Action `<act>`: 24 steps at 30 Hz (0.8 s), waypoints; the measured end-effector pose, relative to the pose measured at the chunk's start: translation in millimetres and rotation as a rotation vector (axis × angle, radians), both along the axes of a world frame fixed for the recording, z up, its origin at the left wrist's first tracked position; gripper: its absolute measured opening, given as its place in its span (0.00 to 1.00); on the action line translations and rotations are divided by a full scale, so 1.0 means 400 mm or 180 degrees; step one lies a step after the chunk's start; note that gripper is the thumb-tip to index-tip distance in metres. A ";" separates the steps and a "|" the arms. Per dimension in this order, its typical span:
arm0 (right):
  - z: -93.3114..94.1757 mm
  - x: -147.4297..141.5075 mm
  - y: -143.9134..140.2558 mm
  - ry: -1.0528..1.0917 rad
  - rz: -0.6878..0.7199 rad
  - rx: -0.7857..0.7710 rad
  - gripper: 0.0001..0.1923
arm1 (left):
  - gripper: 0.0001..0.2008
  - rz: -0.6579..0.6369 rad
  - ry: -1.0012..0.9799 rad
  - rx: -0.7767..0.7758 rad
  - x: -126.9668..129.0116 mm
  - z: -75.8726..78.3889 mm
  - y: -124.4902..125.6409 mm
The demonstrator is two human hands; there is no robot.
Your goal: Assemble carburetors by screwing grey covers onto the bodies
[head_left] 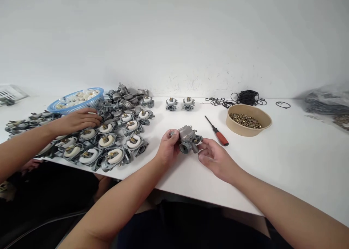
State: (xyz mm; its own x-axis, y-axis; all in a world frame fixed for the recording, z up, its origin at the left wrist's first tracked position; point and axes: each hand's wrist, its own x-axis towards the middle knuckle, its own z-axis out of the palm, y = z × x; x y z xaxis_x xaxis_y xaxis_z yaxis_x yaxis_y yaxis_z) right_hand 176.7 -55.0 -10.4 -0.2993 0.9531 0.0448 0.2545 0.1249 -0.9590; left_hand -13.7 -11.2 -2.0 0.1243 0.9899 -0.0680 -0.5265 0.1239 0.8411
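Carburetor point(187, 135) up off table point(188, 178), near side, middle of scene, between both hands. Long axis roughly left to right; round mouth point(184, 148) faces near, bit left; dome point(187, 131) up; short spout point(195, 147) slants near and right. Dull grey metal, touch of brass colour at right. Left hand point(167, 147) grips left end, thumb on top. Right hand point(216, 159) half-curled, fingertips at right end; can't tell if gripping. Any lettering too small to read.

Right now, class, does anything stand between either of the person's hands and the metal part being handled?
Nothing visible does. The left hand grips the metal part, and the right hand is at its other side with no object between. The red-handled screwdriver lies beyond the right hand, out of the way.
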 end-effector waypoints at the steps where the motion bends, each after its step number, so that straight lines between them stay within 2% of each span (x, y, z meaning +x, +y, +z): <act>1: -0.002 -0.001 0.001 0.0008 -0.0010 -0.0026 0.34 | 0.24 0.0020 -0.0012 0.0036 0.002 0.003 -0.002; 5: -0.002 -0.003 0.002 -0.0194 -0.0040 0.0015 0.29 | 0.25 0.0005 0.0004 0.0108 0.007 0.010 -0.006; 8: -0.007 -0.007 0.006 0.0006 -0.0202 -0.0048 0.22 | 0.26 -0.0060 0.0163 0.0204 0.009 0.005 -0.007; 14: -0.026 -0.009 0.030 0.0275 -0.0738 -0.0186 0.22 | 0.24 -0.0298 0.0506 0.0826 0.021 0.002 -0.025; 21: -0.019 -0.001 0.032 0.0798 -0.0517 -0.0070 0.24 | 0.20 -0.0208 0.1086 0.1653 0.036 0.024 -0.074; 24: -0.026 0.002 0.032 0.0953 -0.0414 0.0013 0.25 | 0.19 0.0065 0.1569 0.2197 0.031 0.018 -0.084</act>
